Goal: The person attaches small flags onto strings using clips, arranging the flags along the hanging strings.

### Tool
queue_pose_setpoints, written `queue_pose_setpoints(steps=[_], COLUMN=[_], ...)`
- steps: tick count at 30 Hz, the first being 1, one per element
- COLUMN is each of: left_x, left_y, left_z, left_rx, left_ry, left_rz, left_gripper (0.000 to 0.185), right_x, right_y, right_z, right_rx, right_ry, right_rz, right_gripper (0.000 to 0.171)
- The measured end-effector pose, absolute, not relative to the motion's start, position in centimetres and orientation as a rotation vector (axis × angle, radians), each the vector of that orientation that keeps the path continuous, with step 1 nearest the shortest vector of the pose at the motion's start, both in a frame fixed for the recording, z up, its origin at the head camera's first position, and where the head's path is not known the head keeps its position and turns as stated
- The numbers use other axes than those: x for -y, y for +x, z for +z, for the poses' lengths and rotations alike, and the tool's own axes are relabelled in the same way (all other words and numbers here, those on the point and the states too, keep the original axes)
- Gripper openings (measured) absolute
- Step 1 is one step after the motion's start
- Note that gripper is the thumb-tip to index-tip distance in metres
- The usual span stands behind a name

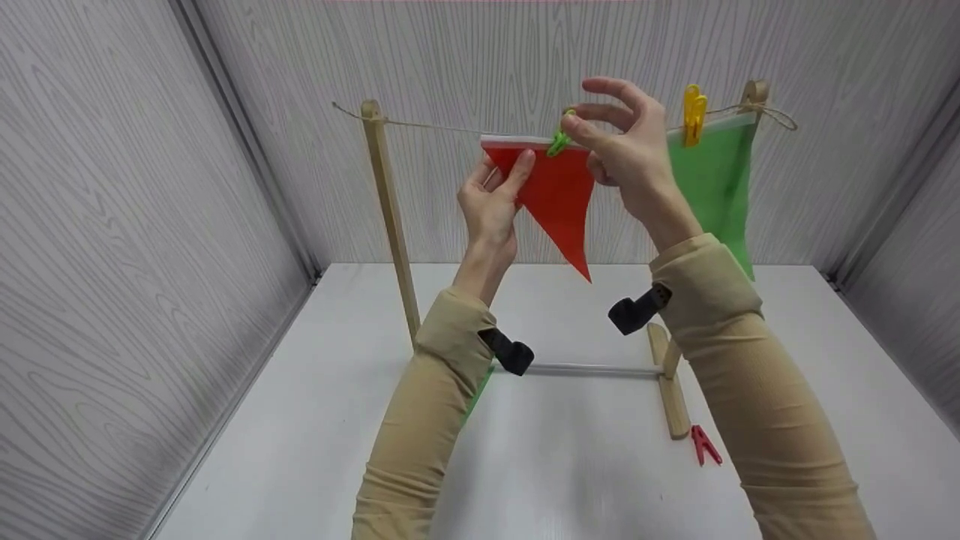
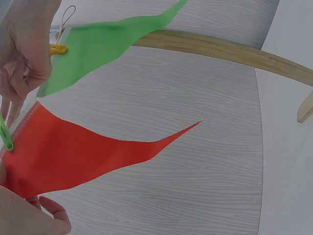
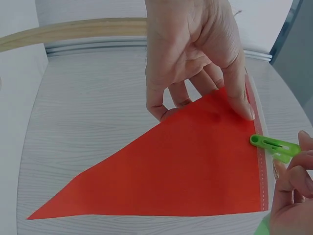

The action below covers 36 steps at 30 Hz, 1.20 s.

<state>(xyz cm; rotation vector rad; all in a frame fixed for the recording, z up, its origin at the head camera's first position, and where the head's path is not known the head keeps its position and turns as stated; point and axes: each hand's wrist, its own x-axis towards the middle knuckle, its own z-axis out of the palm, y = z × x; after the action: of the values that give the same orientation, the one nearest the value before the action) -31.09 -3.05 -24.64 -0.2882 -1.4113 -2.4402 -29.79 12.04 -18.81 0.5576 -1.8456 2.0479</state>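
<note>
The right hand [image 1: 626, 146] covers the right top corner of the red pennant [image 1: 555, 191], so the string [image 1: 431, 126] is lost behind it between the green peg [image 1: 559, 141] and the yellow peg [image 1: 694, 112]. The peg's tail sits behind the fingertips; whether they pinch it is probably yes, but the head view leaves it unsure. The left forearm hides the wooden stand's [image 1: 390, 217] left foot and a green scrap [image 1: 476, 394] on the surface, too little showing to tell what it is. In the left wrist view the left hand [image 2: 24, 215] is cut by the bottom edge, and the yellow peg [image 2: 57, 49] is mostly behind the green pennant [image 2: 98, 46].
</note>
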Motion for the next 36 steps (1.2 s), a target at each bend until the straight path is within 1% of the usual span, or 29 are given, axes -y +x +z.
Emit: queue_pose_setpoints(steps=[10,19,26,36], left_x=[3.1,3.7,4.5,5.9], left_y=[-31.1,-31.0,-31.1,-30.7], left_z=[-24.9,-25.4,-27.3,-31.2], left_rx=[1.441,1.491,1.495,1.647], left_ry=[-0.251,-0.228,-0.256,-0.259], left_rz=[-2.413,-2.381,-2.359,-2.295], left_gripper=[0.032,0.048,0.047,0.059], right_x=[-12.2,-12.4,-12.5,-12.9], right_y=[-29.8,-29.7,-29.6,-29.2], right_z=[-19.2,-19.7,-20.2,-21.7], right_rx=[1.816,1.793,1.706,1.656], right_ry=[0.613,0.661,0.699,0.728], right_rz=[2.057,2.003,2.048,2.041], right_gripper=[0.047,0.043,0.038,0.038])
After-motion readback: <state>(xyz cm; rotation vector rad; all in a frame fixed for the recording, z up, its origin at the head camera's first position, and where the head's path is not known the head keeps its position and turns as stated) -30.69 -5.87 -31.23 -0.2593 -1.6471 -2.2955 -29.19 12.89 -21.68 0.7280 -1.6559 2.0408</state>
